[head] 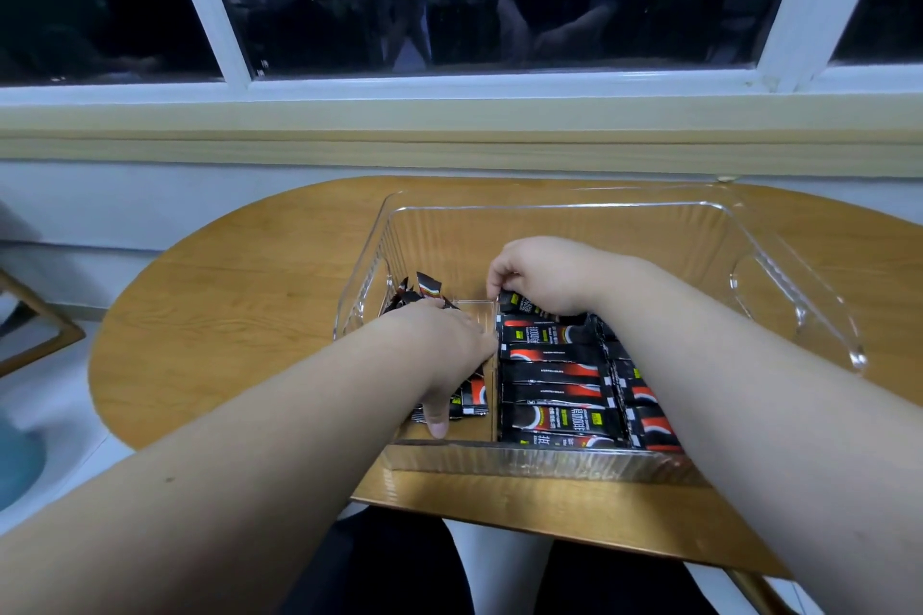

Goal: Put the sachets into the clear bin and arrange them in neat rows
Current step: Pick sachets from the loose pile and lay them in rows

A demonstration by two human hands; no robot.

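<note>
Light, slick foil sachets [554,380] lay in flat rows at the near right corner of the clear bin [574,205], probably best taken by their crimped ends. The right hand [539,275] pinched a row's far sachet. The left hand [449,345] gripped a loose bundle [473,397] near the bin's left wall. The bin sat on a wooden table [239,315], and its walls likely crowded the fingers.

One clear bin [549,235], one desk [225,315], two hands: left hand [449,345], right hand [542,280]. About seven sachets [554,375] in the row below the right fingers [499,282]; an uncountable bunch under the left fingers [482,340].
</note>
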